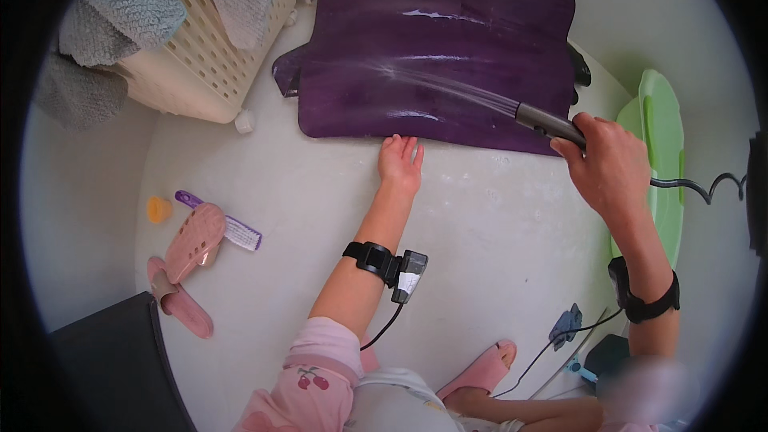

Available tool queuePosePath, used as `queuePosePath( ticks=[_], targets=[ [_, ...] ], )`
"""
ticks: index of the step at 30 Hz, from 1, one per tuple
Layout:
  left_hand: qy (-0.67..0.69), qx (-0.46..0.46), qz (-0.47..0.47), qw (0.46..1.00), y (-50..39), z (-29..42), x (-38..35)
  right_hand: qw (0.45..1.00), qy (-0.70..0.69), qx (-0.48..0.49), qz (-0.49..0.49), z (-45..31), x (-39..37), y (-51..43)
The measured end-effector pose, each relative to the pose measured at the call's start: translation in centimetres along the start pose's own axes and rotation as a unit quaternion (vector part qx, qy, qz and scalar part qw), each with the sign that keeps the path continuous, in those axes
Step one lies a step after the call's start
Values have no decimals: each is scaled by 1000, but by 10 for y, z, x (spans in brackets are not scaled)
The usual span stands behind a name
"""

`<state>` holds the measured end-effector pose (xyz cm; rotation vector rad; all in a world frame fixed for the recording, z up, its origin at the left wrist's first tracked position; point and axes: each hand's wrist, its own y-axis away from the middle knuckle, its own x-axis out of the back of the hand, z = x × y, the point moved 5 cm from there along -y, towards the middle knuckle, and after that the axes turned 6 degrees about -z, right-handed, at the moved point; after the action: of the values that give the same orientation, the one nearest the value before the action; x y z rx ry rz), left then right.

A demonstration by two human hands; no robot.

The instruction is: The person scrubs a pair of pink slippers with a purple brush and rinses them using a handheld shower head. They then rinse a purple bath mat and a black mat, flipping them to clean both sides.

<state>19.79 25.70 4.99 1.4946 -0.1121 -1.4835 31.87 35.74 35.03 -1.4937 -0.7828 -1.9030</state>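
Note:
A wet purple mat (432,90), probably rubber or plastic, lies wavy over something dark on the pale floor, with ends of that dark thing showing at both sides. My right hand (609,165) grips a grey handheld shower sprayer (549,125) over the mat's right front corner. Thin jets of water run from it leftward onto the mat. At the mat's near edge is my left hand (401,162), palm up, its fingertips at or just under the edge; whether they pinch it is hidden.
A cream perforated laundry basket (222,54) with grey towels (129,0) stands at upper left. Pink slippers (195,240), a purple scrubbing brush (243,234) and a yellow cup (159,209) lie at left. A green basin (666,132) leans at right; a blue-grey cloth (565,327) lies below.

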Motion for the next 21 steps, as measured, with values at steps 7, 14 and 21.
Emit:
queuePosePath(
  ticks=[7, 14, 21],
  targets=[
    [-25, 29, -8, 999, 3, 3, -12, 998, -27, -37, 51, 34, -8, -39],
    [-40, 20, -30, 999, 8, 3, -18, 982, -22, -177, 67, 65, -1, -59],
    [-22, 35, -39, 998, 8, 2, -17, 996, -54, -44, 47, 3, 4, -70]
  ],
)
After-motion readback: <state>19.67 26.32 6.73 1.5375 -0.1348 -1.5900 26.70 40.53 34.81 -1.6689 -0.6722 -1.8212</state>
